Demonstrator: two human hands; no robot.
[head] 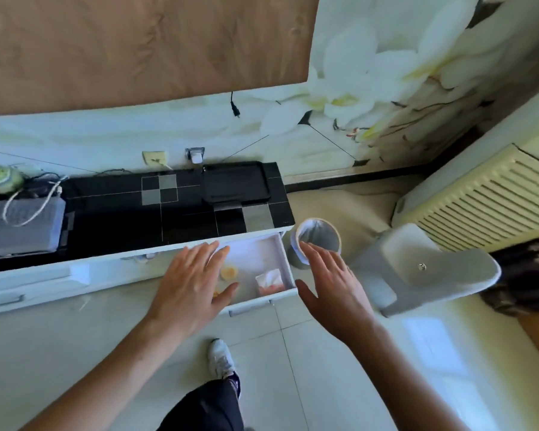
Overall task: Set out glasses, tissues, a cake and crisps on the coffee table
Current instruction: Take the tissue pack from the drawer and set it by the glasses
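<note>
Both hands hovered with fingers spread and empty: the left hand (191, 281) over an open white drawer (274, 244), the right hand (330, 284) beside it. Inside lay a soft, crumpled-looking tissue pack (269, 281), below the glossy black-tiled worktop (122, 209).

A lined waste bin (319, 236) is seen at three o'clock of the black-tiled cabinet (175, 209). A black tray (234, 184) is set on its top.
</note>
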